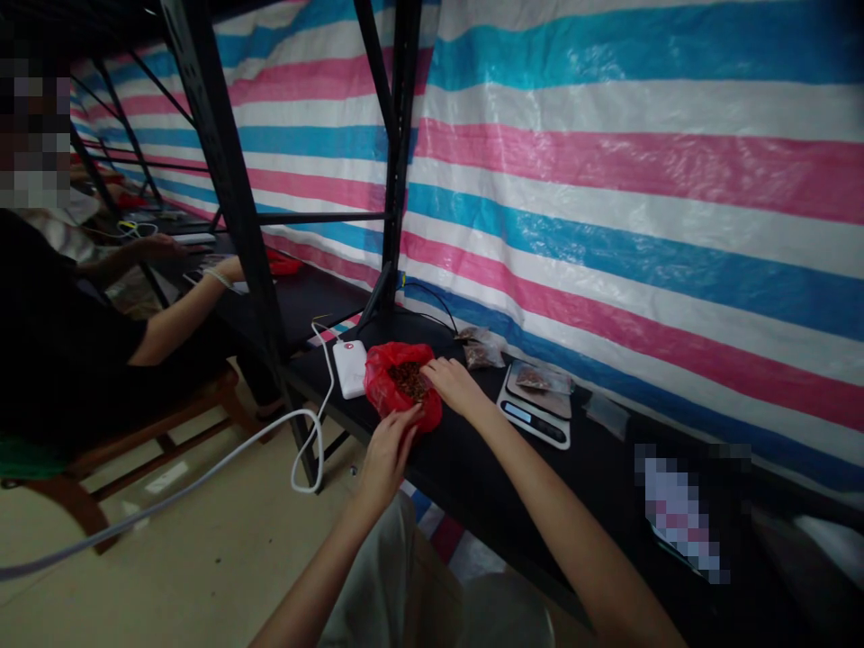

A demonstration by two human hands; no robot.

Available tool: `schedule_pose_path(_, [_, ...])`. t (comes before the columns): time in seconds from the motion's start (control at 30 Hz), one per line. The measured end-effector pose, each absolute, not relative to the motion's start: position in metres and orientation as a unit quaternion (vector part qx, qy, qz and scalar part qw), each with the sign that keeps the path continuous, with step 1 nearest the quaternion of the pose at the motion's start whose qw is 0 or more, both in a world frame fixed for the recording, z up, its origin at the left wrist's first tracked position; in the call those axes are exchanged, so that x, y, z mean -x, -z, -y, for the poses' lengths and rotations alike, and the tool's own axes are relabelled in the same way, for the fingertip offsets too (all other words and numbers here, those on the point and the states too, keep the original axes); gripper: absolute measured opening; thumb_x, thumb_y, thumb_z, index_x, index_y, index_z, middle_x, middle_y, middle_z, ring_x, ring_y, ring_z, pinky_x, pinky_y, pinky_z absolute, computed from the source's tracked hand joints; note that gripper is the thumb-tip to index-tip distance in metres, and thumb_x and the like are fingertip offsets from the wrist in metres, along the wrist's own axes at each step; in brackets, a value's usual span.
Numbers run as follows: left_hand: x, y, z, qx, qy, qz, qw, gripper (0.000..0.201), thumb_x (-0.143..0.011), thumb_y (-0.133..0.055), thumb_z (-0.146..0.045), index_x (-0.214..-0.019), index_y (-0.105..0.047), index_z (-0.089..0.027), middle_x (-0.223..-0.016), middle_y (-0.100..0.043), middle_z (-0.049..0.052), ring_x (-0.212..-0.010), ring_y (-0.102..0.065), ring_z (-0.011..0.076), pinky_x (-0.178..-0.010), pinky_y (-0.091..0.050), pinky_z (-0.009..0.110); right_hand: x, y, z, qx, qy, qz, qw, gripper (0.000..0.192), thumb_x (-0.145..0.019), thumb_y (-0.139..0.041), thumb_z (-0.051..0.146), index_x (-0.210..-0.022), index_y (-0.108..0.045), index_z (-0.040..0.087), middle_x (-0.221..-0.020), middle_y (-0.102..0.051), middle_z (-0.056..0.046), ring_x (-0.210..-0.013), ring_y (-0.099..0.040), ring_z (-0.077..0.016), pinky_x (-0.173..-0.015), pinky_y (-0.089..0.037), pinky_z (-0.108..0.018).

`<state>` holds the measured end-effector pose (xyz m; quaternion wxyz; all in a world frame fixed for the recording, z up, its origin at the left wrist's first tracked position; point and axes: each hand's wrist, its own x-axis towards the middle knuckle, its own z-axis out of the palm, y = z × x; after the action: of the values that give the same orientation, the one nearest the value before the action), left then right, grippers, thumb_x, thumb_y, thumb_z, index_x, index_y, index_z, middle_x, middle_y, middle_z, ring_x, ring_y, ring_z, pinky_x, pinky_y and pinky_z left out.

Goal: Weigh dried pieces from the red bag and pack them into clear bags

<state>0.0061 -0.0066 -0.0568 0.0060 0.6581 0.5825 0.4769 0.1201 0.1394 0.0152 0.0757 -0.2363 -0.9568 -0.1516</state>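
A red plastic bag (384, 378) lies open on the black table (472, 468), with small brown pieces (409, 380) inside it. My left hand (391, 441) grips the bag's near edge. My right hand (451, 382) rests on the far rim of the bag, fingers reaching into the opening among the brown pieces. To the right stands a small digital scale (536, 409) with a clear pouch (540, 378) of brown pieces lying on its platform.
A white power bank (349, 367) with a white cable (307, 450) sits left of the bag. Two filled clear pouches (481, 346) lie behind it, an empty one (607, 414) right of the scale. Black rack posts (395, 180) rise at the table. A seated person (74, 342) works to the left.
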Motion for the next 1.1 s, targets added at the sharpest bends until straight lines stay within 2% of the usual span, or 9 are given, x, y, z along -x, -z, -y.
schedule_pose_path(0.1, [-0.008, 0.063, -0.002, -0.502, -0.55, -0.664, -0.067, 0.055, -0.083, -0.049, -0.03, -0.134, -0.032, -0.018, -0.136, -0.036, 0.016, -0.127, -0.033, 0.0271, -0.103, -0.03, 0.05, -0.118, -0.016, -0.136, 0.22, 0.157, 0.96, 0.073, 0.027, -0.087, -0.038, 0.009, -0.109, -0.052, 0.017, -0.107, -0.058, -0.008, -0.1, -0.051, -0.0196, -0.083, -0.035, -0.034])
schedule_pose_path(0.2, [-0.009, 0.066, -0.008, -0.478, -0.529, -0.699, -0.058, 0.077, -0.079, -0.055, -0.036, -0.139, -0.016, -0.011, -0.142, -0.024, 0.021, -0.131, -0.023, 0.0332, -0.103, -0.027, 0.053, -0.111, -0.017, -0.132, 0.209, 0.177, 0.96, 0.059, 0.025, -0.087, -0.037, 0.009, -0.105, -0.053, 0.016, -0.102, -0.06, -0.009, -0.098, -0.051, -0.0212, -0.08, -0.036, -0.034])
schedule_pose_path(0.3, [-0.011, 0.067, -0.009, -0.502, -0.492, -0.71, -0.027, 0.076, -0.078, -0.054, -0.034, -0.14, -0.017, -0.01, -0.14, -0.031, 0.02, -0.129, -0.028, 0.0337, -0.102, -0.03, 0.052, -0.102, -0.016, -0.127, 0.208, 0.194, 0.958, 0.046, 0.023, -0.086, -0.038, 0.009, -0.1, -0.055, 0.015, -0.098, -0.061, -0.01, -0.096, -0.051, -0.0229, -0.08, -0.036, -0.036])
schedule_pose_path(0.4, [-0.013, 0.065, -0.011, -0.517, -0.493, -0.7, 0.008, 0.069, -0.078, -0.052, -0.027, -0.138, -0.023, -0.012, -0.135, -0.041, 0.017, -0.126, -0.035, 0.0309, -0.101, -0.032, 0.051, -0.096, -0.014, -0.123, 0.227, 0.157, 0.959, 0.062, 0.021, -0.086, -0.041, 0.012, -0.101, -0.056, 0.016, -0.099, -0.062, -0.01, -0.095, -0.053, -0.0222, -0.08, -0.038, -0.035])
schedule_pose_path(0.6, [-0.02, 0.055, -0.024, -0.477, -0.612, -0.613, 0.15, 0.062, -0.084, -0.04, -0.021, -0.14, -0.014, -0.021, -0.142, -0.033, 0.01, -0.127, -0.038, 0.0196, -0.104, -0.033, 0.037, -0.094, -0.008, -0.129, 0.283, -0.013, 0.95, 0.13, 0.034, -0.073, -0.06, 0.011, -0.106, -0.057, 0.016, -0.104, -0.063, -0.01, -0.099, -0.057, -0.0211, -0.084, -0.042, -0.031])
schedule_pose_path(0.83, [-0.022, 0.055, -0.028, -0.42, -0.65, -0.614, 0.154, 0.058, -0.088, -0.037, -0.03, -0.14, -0.012, -0.022, -0.142, -0.033, 0.008, -0.128, -0.037, 0.0187, -0.103, -0.035, 0.033, -0.095, 0.012, -0.149, 0.336, -0.329, 0.855, 0.22, 0.034, -0.064, -0.063, 0.006, -0.095, -0.062, 0.017, -0.087, -0.068, -0.002, -0.075, -0.064, -0.0136, -0.073, -0.05, -0.027])
schedule_pose_path(0.97, [-0.022, 0.06, -0.029, -0.409, -0.658, -0.61, 0.169, 0.058, -0.088, -0.039, -0.03, -0.14, -0.016, -0.022, -0.144, -0.029, 0.008, -0.13, -0.033, 0.0199, -0.106, -0.031, 0.035, -0.096, 0.024, -0.156, 0.323, -0.452, 0.783, 0.28, 0.037, -0.058, -0.069, 0.011, -0.094, -0.061, 0.015, -0.088, -0.068, -0.005, -0.077, -0.065, -0.0151, -0.076, -0.051, -0.03])
schedule_pose_path(1.1, [-0.028, 0.058, -0.02, -0.404, -0.665, -0.603, 0.177, 0.059, -0.087, -0.04, -0.03, -0.14, -0.016, -0.022, -0.146, -0.025, 0.008, -0.133, -0.026, 0.0197, -0.11, -0.022, 0.037, -0.104, 0.022, -0.155, 0.263, -0.492, 0.759, 0.335, 0.037, -0.06, -0.071, 0.022, -0.096, -0.062, 0.017, -0.094, -0.068, -0.006, -0.086, -0.064, -0.0177, -0.082, -0.048, -0.034])
